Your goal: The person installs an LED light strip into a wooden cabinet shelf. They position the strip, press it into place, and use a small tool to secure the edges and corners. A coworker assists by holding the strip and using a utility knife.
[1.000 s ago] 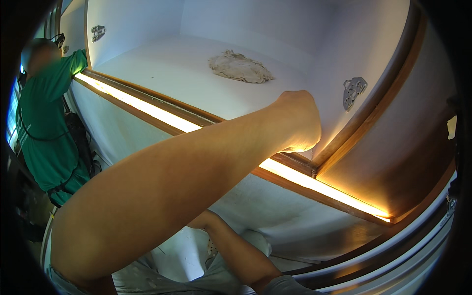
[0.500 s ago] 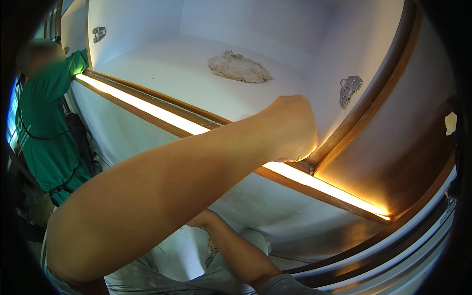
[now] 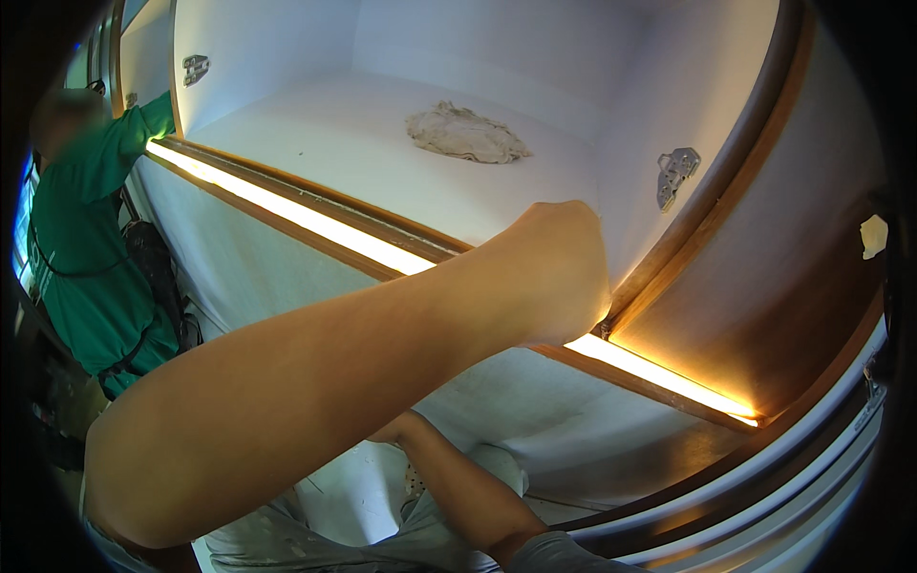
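My left forearm crosses the view from the lower left. At its end my left hand (image 3: pixel 564 267) is bent over at the wooden front edge (image 3: pixel 315 201) of a white cabinet, near the right-hand corner post. The back of the wrist hides its fingers and anything in them. A glowing light strip (image 3: pixel 287 208) runs along that edge, partly covered by my arm. Lower down, my right hand (image 3: pixel 399 427) is by my lap, mostly behind the left forearm, with its fingers out of sight. A crumpled beige cloth (image 3: pixel 466 133) lies on the cabinet's white floor (image 3: pixel 315 119).
Metal hinges (image 3: pixel 676 178) are fixed to both inner side walls of the cabinet. On the far left a person in a green shirt (image 3: pixel 81 229) reaches toward the cabinet. Wooden panelling (image 3: pixel 764 258) curves along the right, above pale metal rails (image 3: pixel 764 520).
My left hand has moved slightly down and left along the cabinet edge, uncovering more of the light strip's right part. The right hand stays about where it was.
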The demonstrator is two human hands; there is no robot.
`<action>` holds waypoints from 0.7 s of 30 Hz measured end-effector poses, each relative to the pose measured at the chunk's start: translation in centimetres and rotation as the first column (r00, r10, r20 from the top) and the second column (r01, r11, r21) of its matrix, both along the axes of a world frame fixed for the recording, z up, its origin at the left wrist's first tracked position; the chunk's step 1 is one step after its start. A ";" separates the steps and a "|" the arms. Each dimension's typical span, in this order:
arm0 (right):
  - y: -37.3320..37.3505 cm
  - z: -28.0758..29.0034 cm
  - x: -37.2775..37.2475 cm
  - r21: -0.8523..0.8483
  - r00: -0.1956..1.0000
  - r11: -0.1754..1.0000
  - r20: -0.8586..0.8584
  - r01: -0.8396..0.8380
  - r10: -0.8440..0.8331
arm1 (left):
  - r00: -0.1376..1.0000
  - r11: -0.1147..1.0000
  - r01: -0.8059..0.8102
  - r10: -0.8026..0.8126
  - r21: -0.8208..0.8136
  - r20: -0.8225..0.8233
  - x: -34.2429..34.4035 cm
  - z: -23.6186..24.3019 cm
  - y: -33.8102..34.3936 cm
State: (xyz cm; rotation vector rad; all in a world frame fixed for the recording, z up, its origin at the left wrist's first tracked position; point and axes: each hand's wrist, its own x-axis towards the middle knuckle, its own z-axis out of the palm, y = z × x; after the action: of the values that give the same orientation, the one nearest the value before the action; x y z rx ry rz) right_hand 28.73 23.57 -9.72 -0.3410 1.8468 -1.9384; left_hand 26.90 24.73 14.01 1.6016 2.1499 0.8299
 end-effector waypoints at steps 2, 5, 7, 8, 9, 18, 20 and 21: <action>0.0 -0.4 -0.1 -0.041 0.999 0.999 -0.024 -0.033 0.032 | 0.999 1.000 0.015 -0.017 -0.025 -0.048 0.2 0.6 -0.5; 0.3 -1.8 -0.5 -0.043 0.998 0.997 -0.042 -0.058 0.057 | 0.995 0.993 0.080 -0.085 -0.091 -0.054 0.0 2.1 -1.7; 0.2 -3.1 -1.0 -0.102 0.996 0.991 -0.033 -0.082 0.079 | 0.996 0.994 0.093 -0.093 -0.051 0.010 -0.9 2.9 -2.6; -0.1 -3.7 -1.3 -0.168 0.995 0.981 -0.022 -0.098 0.096 | 0.997 0.997 0.074 -0.074 -0.018 0.002 -1.2 3.0 -2.7; -0.2 -4.3 -1.5 -0.201 0.993 0.973 0.007 -0.112 0.116 | 0.996 0.999 0.003 0.001 0.046 -0.086 -1.2 2.5 -2.3; 0.5 -1.5 -0.8 -0.044 0.999 0.998 -0.022 -0.034 0.033 | 0.633 0.988 -0.145 0.055 -0.048 -0.772 -9.0 2.7 15.3; 1.1 -0.7 -0.5 0.099 1.000 0.995 0.007 -0.015 0.014 | 0.511 0.985 -0.157 0.013 -0.079 -0.859 -10.0 2.6 17.9; 1.2 -0.6 -0.7 0.110 1.000 0.994 0.012 -0.011 0.010 | 0.505 0.977 -0.184 -0.003 -0.111 -0.863 -10.3 2.6 18.9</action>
State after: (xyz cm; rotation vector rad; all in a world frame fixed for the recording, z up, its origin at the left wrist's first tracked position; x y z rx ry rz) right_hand 28.06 24.78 -10.34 -0.3038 1.9315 -1.8192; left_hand 16.61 43.68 16.57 2.0638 2.8433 -0.3230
